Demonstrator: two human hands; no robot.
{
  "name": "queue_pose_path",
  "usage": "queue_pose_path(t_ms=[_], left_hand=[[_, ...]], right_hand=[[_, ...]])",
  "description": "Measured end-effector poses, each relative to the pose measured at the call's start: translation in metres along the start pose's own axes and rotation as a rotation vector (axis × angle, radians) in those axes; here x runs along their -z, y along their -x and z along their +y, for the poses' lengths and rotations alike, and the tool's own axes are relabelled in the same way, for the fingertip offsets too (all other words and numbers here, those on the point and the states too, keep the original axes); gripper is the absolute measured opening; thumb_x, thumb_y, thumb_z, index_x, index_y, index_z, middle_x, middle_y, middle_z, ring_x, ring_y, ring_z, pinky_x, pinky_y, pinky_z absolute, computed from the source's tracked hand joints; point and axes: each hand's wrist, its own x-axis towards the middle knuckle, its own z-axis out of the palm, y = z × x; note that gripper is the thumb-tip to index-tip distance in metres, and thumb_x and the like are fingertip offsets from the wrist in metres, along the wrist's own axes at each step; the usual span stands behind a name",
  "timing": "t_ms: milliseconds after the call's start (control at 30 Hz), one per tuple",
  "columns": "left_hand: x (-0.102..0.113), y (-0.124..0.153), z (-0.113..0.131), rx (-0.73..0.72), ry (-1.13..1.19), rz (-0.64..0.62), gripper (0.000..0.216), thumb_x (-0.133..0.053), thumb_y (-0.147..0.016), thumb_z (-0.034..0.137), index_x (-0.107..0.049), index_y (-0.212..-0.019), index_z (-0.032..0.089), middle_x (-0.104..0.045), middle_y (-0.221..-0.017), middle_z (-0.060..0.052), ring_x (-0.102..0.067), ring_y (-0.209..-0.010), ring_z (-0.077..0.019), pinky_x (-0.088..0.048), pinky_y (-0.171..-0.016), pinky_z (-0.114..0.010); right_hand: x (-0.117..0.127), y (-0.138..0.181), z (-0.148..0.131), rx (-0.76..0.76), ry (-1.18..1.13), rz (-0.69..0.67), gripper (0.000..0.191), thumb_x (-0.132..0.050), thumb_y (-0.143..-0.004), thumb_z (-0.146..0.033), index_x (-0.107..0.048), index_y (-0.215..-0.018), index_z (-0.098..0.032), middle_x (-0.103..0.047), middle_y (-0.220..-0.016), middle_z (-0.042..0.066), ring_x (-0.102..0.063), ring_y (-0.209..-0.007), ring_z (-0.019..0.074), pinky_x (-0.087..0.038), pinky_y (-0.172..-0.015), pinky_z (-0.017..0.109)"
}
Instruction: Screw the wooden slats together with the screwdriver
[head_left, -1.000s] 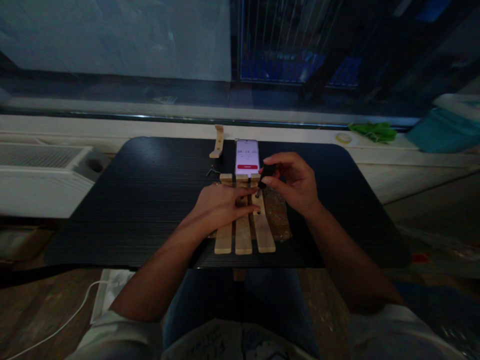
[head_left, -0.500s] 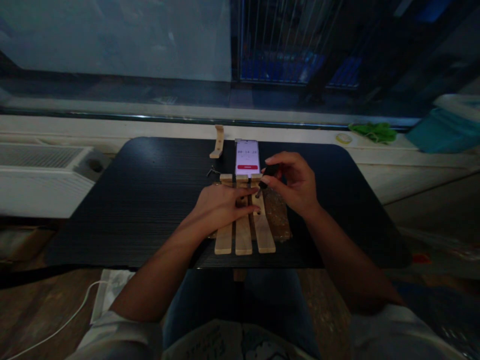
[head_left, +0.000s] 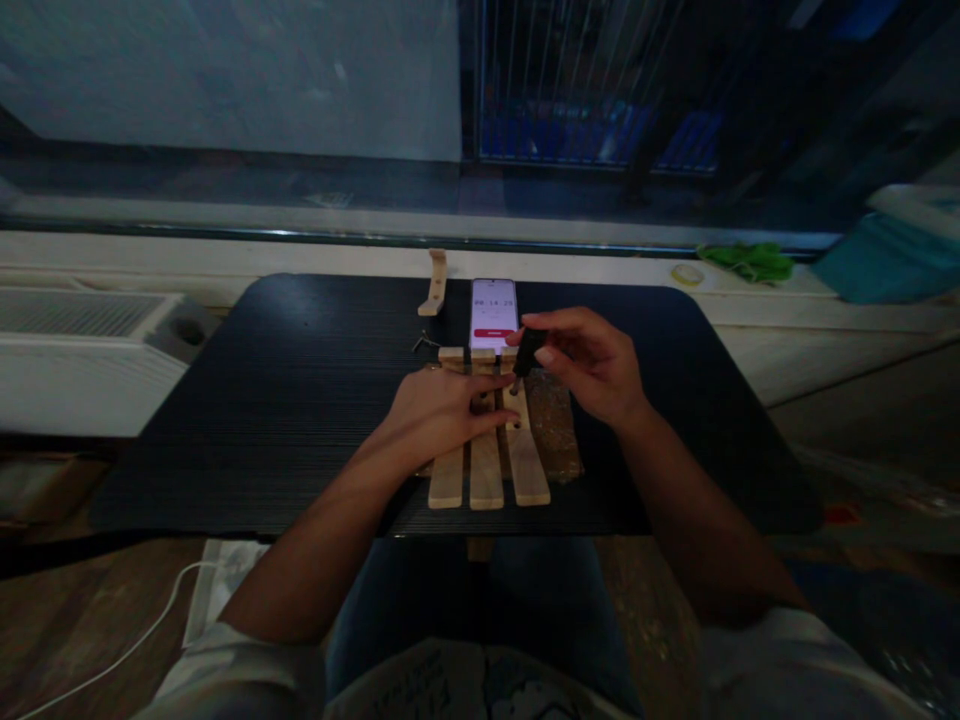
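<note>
Closest in is a lap in jeans point(head_left: 555, 600), then a black table point(head_left: 300, 420) with 3 wood pieces point(head_left: 487, 475) side by side near its front edge. Left hand point(head_left: 431, 412) lies across them, thumb and index finger spread apart on the right piece. Right hand's point(head_left: 592, 365) got a black screwdriver point(head_left: 529, 350) pinched in its fingers, tip down at a hole in that piece; can't tell if there's a screw in there. Past that: loose screws point(head_left: 424, 342), a lit phone point(head_left: 493, 305), a 4th, curved piece point(head_left: 436, 285) at the far edge, and a teal tub point(head_left: 885, 258) on the windowsill point(head_left: 600, 270).
</note>
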Motion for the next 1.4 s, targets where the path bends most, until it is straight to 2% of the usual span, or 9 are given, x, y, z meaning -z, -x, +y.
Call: queue_pose_path(t_ms=[167, 267, 533, 833, 1133, 1300, 1400], left_hand=[[0.000, 0.000, -0.001, -0.001, -0.004, -0.002, 0.056, -0.042, -0.087, 0.069, -0.058, -0.130, 0.037, -0.071, -0.115, -0.004, -0.067, -0.097, -0.0282, -0.053, -0.076, -0.036], [0.000, 0.000, 0.000, -0.010, -0.010, 0.000, 0.055, -0.042, -0.087, 0.068, -0.058, -0.130, 0.038, -0.070, -0.116, -0.004, -0.067, -0.098, -0.0286, -0.053, -0.076, -0.037], [0.001, 0.000, 0.000, 0.000, -0.011, -0.005, 0.054, -0.043, -0.087, 0.067, -0.057, -0.131, 0.038, -0.069, -0.118, -0.003, -0.066, -0.101, -0.0282, -0.053, -0.079, -0.036], [-0.001, 0.000, 0.000, -0.022, 0.013, 0.013, 0.053, -0.044, -0.087, 0.066, -0.061, -0.128, 0.035, -0.068, -0.121, -0.005, -0.066, -0.102, -0.0303, -0.053, -0.079, -0.039], [-0.002, 0.000, -0.001, -0.012, -0.016, 0.019, 0.055, -0.043, -0.087, 0.068, -0.059, -0.129, 0.037, -0.069, -0.118, -0.004, -0.067, -0.101, -0.0296, -0.054, -0.079, -0.039], [-0.002, -0.001, -0.001, -0.020, -0.003, 0.020, 0.054, -0.043, -0.087, 0.067, -0.059, -0.129, 0.037, -0.069, -0.119, -0.004, -0.067, -0.101, -0.0307, -0.054, -0.079, -0.041], [0.000, -0.001, 0.000, -0.020, -0.007, 0.005, 0.054, -0.042, -0.088, 0.067, -0.059, -0.129, 0.037, -0.070, -0.117, -0.004, -0.067, -0.100, -0.0294, -0.053, -0.080, -0.039]], right_hand=[[-0.002, -0.001, 0.001, -0.038, 0.042, 0.052, 0.025, -0.065, -0.084, -0.036, -0.065, -0.107, -0.028, -0.067, -0.087, -0.003, -0.056, -0.065, 0.0097, -0.047, -0.057, 0.025], [-0.004, -0.001, 0.002, -0.032, 0.044, 0.093, 0.024, -0.067, -0.082, -0.037, -0.065, -0.105, -0.029, -0.062, -0.081, -0.003, -0.050, -0.061, 0.0092, -0.044, -0.055, 0.025], [-0.006, -0.003, 0.003, 0.016, 0.088, 0.090, 0.017, -0.065, -0.083, -0.036, -0.065, -0.099, -0.029, -0.060, -0.081, -0.002, -0.049, -0.064, 0.0118, -0.043, -0.055, 0.027], [-0.008, -0.003, 0.004, 0.022, 0.085, 0.111, 0.021, -0.071, -0.078, -0.038, -0.063, -0.096, -0.031, -0.058, -0.082, -0.002, -0.049, -0.067, 0.0133, -0.042, -0.051, 0.027], [-0.011, -0.002, 0.004, 0.001, 0.090, 0.177, 0.021, -0.071, -0.077, -0.039, -0.062, -0.094, -0.031, -0.058, -0.084, -0.001, -0.050, -0.069, 0.0140, -0.042, -0.050, 0.027], [-0.010, -0.002, 0.004, 0.021, 0.067, 0.137, 0.021, -0.071, -0.078, -0.037, -0.064, -0.097, -0.032, -0.059, -0.083, -0.002, -0.051, -0.069, 0.0136, -0.041, -0.050, 0.026], [-0.007, -0.002, 0.004, 0.052, 0.062, 0.076, 0.023, -0.064, -0.083, -0.039, -0.064, -0.104, -0.031, -0.062, -0.086, -0.001, -0.055, -0.073, 0.0145, -0.044, -0.055, 0.027]])
